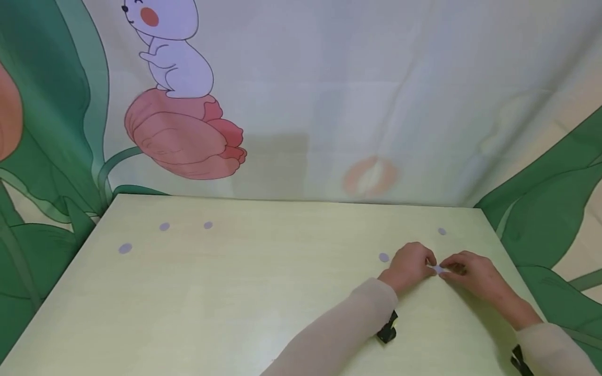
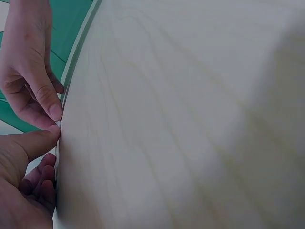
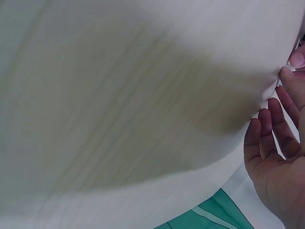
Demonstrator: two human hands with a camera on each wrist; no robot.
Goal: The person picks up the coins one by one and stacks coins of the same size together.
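On the right part of the table, a small pale purple piece (image 1: 438,269) lies between the two hands. My left hand (image 1: 410,266) pinches its left edge with thumb and fingertips. From the other side my right hand (image 1: 475,274) pinches the right edge, fingers bent toward the left hand. Both hands stay low, close to the tabletop. In the left wrist view the tips of the left thumb (image 2: 47,136) and the right thumb (image 2: 55,112) nearly meet; only a sliver of the piece shows there. The fingers hide most of its outline.
Flat pale purple round spots lie on the light wood table (image 1: 235,292): one spot (image 1: 384,257) beside the left hand, another (image 1: 442,231) behind the hands, and several at the far left, including a larger spot (image 1: 125,248). A printed curtain (image 1: 291,104) hangs along the back edge.
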